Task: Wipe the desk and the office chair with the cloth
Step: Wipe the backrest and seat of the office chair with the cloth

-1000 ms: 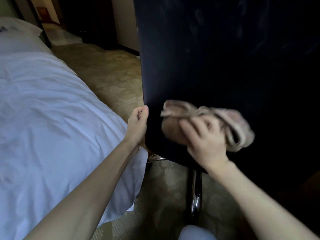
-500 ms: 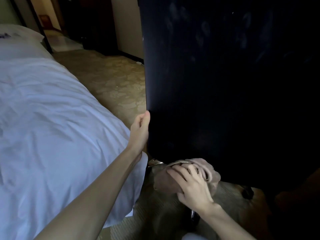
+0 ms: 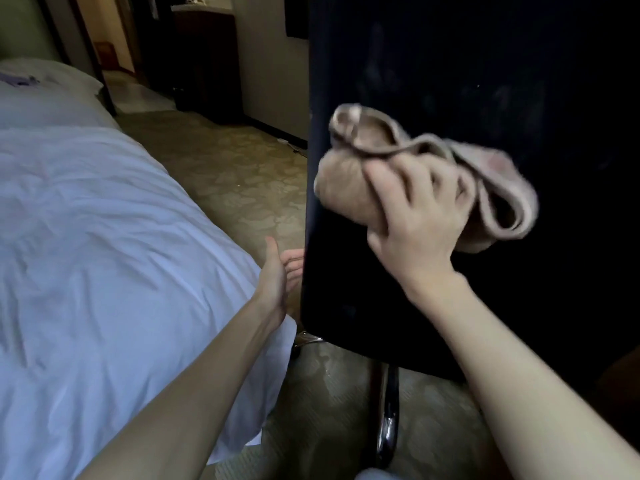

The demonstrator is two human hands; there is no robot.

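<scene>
**Observed.** Far left is the bed (image 3: 104, 237), under a white cover, with a pillow (image 3: 45, 95) at its head. Patterned floor (image 3: 235, 174) runs between the bed and the chair.

The left hand (image 3: 277, 275) holds nothing. Its fingers are straight and it sits just beside the left edge of the office chair (image 3: 346, 289). The fingertips pass behind that edge, so contact cannot be confirmed.

The chair's black back stands upright. The cloth (image 3: 341, 188) is bunched against its upper left part. The right hand (image 3: 415, 220) grips the cloth, fingers curled into the bundle, and a loose loop trails to the right. A chrome post (image 3: 386, 420) shows beneath the back. The table is not in view.

**Assessment.** The step in hand appears to be wiping the chair back.
- Brace the left edge with the free hand so the chair does not swivel.
- Spread the cloth flatter for wider contact.
- Work in overlapping passes. Faint pale marks higher on the back need attention.

**Count.** One bed, one pillow, one chair, one cloth, one post, two hands.
</scene>
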